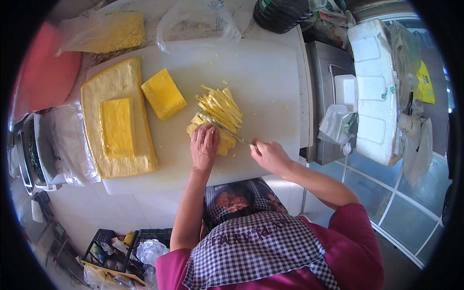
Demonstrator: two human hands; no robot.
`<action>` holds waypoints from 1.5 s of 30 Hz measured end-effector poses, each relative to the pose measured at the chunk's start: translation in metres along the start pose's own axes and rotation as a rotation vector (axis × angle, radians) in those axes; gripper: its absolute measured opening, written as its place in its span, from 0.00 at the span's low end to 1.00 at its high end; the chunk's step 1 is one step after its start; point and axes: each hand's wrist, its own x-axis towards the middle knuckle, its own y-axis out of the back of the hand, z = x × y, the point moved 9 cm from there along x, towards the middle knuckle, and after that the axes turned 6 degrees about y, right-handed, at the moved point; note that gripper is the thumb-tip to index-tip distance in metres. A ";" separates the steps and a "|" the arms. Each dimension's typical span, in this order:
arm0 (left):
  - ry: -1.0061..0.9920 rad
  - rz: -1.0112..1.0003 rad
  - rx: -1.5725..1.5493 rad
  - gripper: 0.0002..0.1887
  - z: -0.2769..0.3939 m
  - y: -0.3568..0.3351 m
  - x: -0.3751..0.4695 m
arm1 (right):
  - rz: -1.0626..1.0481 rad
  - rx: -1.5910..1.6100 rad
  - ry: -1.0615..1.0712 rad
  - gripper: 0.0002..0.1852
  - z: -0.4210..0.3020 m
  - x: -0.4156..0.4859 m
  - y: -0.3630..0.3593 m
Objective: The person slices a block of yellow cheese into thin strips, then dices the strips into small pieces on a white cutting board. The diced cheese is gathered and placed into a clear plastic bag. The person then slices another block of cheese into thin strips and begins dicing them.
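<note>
My right hand grips the handle of a kitchen knife, whose blade slants up and left across yellow food. My left hand presses down on flat yellow slices beside the blade, fingers close to it. Just beyond the blade lies a heap of thin pale-yellow strips. All this is on a large white cutting board. To the left, a yellow block lies by itself on the board. Further left, a smaller yellow block rests on a big, thick yellow slab.
Behind the board are a clear plastic bag, a bag of yellow crumbs and a dark ribbed container. A red plastic item stands far left. On the right is a white foam box; crates sit below left.
</note>
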 end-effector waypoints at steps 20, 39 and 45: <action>-0.008 0.036 -0.030 0.12 -0.001 0.009 -0.003 | 0.019 0.103 0.018 0.08 0.000 0.009 0.002; 0.064 0.082 -0.018 0.13 -0.009 0.015 -0.004 | -0.008 0.080 0.021 0.08 -0.013 -0.009 0.001; 0.071 0.032 -0.008 0.12 -0.012 0.008 -0.005 | 0.032 0.056 0.073 0.08 -0.005 0.012 -0.015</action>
